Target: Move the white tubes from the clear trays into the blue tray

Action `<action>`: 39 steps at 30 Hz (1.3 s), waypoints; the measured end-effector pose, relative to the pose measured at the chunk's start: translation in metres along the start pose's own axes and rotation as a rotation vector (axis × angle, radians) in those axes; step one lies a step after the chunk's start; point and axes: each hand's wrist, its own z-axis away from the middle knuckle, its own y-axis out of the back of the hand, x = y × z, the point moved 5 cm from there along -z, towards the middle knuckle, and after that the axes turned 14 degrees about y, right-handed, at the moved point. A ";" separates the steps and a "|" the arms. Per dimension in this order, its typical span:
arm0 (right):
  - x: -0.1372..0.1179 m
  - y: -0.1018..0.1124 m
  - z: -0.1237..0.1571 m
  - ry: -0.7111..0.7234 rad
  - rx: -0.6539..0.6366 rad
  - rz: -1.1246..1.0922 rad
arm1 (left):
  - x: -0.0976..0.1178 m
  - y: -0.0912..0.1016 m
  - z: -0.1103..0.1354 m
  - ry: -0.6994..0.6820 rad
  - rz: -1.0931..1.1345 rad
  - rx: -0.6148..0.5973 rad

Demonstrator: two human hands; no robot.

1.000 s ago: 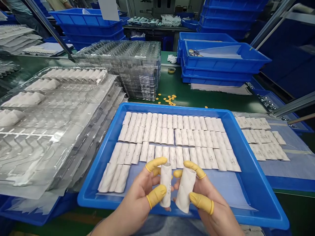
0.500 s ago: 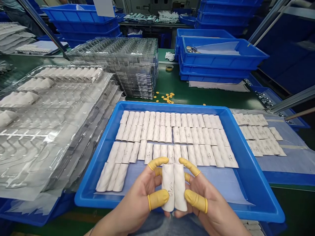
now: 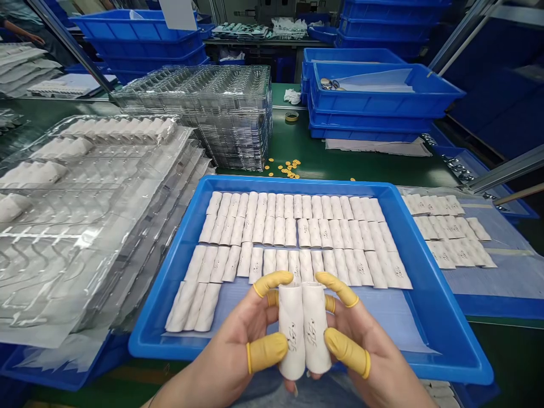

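The left hand (image 3: pixel 250 334) held a white tube (image 3: pixel 291 331), the right hand (image 3: pixel 352 340) held a second white tube (image 3: pixel 317 328), the tubes touching, yellow finger cots (image 3: pixel 267 350) on, over a blue tray (image 3: pixel 272 184) with rows of tubes (image 3: pixel 272 226).

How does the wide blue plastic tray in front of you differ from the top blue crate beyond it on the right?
The shallow bright-blue plastic tray has low walls, while the top bright-blue plastic crate is deeper. The tray holds tight rows of white rolls; the crate holds only small metal pieces and clear film. The crate sits on other crates. Both are open-topped and rectangular.
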 end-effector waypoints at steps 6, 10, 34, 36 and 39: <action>-0.008 0.000 0.001 0.011 0.060 -0.042 | 0.005 -0.006 0.002 0.013 -0.020 -0.026; -0.010 -0.002 0.002 -0.042 0.075 -0.043 | 0.005 -0.007 0.000 -0.002 -0.012 -0.044; -0.010 -0.005 0.002 -0.001 0.051 -0.047 | 0.002 -0.006 -0.008 -0.027 0.049 -0.011; -0.009 -0.005 0.003 -0.020 0.053 -0.056 | 0.001 -0.006 -0.009 -0.014 0.049 -0.007; -0.010 -0.004 0.004 -0.042 0.060 -0.071 | 0.002 -0.005 -0.007 -0.006 0.065 0.000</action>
